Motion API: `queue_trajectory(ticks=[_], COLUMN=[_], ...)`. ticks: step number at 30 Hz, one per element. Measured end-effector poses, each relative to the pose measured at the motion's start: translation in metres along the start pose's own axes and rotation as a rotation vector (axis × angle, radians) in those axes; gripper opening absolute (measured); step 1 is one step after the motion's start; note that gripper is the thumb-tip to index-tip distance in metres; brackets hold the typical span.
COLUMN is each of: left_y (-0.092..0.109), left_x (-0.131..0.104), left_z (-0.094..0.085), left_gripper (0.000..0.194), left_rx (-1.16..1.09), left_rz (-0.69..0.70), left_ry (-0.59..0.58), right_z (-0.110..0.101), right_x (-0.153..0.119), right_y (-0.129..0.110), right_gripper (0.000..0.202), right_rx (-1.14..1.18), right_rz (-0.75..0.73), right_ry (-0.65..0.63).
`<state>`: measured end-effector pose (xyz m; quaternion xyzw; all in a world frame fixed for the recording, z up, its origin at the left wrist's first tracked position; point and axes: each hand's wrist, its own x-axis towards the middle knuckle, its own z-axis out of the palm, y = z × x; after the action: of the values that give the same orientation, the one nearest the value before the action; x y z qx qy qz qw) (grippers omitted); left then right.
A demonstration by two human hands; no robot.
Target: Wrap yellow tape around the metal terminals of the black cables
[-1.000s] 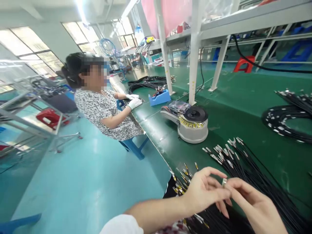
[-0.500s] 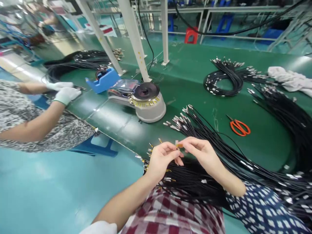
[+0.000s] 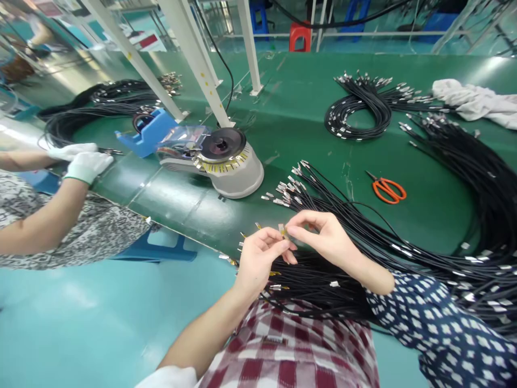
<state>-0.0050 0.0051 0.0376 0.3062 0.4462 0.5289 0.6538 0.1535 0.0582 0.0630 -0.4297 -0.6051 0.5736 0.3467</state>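
Note:
My left hand [image 3: 260, 258] pinches a cable end with a small silvery connector [image 3: 281, 229] upright between its fingers. Close against it on the right, my right hand [image 3: 317, 234] has thumb and index finger pressed together at the connector, where a bit of yellowish tape shows. Beneath both hands lies a bundle of black cables [image 3: 315, 280] across the lap and table edge, some ends wrapped in yellow. Another bundle of black cables [image 3: 355, 229] with silvery connectors lies just beyond my right hand.
A round tape dispenser [image 3: 238, 175] stands ahead, beside a blue tape holder [image 3: 151, 132]. Orange scissors [image 3: 388, 191] lie right of centre. Coiled cables [image 3: 357, 116] and a white cloth [image 3: 472, 99] are farther back. At left, a person's gloved hands [image 3: 86, 166] hold cables.
The view has shifted, so the table items appear farther left and higher. My right fingers have moved closer along the connector, and the orange-yellow tape seen between my hands now shows less.

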Motion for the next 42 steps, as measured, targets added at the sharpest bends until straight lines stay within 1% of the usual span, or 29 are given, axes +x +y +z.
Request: queue_trajectory(ticks=[8, 18, 24, 28, 32, 36, 39, 42], left_y=[-0.003, -0.008, -0.009, -0.010, -0.007, -0.006, -0.007, -0.008], left_x=[0.000, -0.001, 0.000, 0.001, 0.000, -0.001, 0.000, 0.000], left_z=[0.001, 0.000, -0.001, -0.001, 0.000, 0.000, -0.001, -0.002], left_gripper=[0.018, 0.019, 0.019, 0.021, 0.022, 0.022, 0.020, 0.020], left_rx=[-0.045, -0.159, -0.143, -0.103, -0.068, -0.026, 0.020, 0.063], left_rz=[0.012, -0.014, -0.021, -0.012, 0.008, 0.032, 0.053, 0.078], left_ry=[-0.008, -0.041, -0.063, -0.059, -0.045, 0.001, 0.037, 0.068], right_z=[-0.001, 0.005, 0.007, 0.008, 0.008, 0.010, 0.013, 0.015], right_x=[0.005, 0.005, 0.005, 0.004, 0.003, -0.001, -0.007, -0.012], right_y=[0.001, 0.004, 0.000, -0.001, 0.004, 0.004, -0.001, -0.005], right_gripper=[0.020, 0.024, 0.018, 0.014, 0.015, 0.013, 0.012, 0.010], right_rx=[0.160, 0.215, 0.026, -0.067, -0.142, -0.271, -0.489, -0.669], right_rz=[0.104, 0.103, -0.017, -0.052, -0.085, -0.115, -0.161, -0.251], right_ry=[-0.061, -0.104, -0.102, -0.094, -0.073, -0.011, 0.066, 0.133])
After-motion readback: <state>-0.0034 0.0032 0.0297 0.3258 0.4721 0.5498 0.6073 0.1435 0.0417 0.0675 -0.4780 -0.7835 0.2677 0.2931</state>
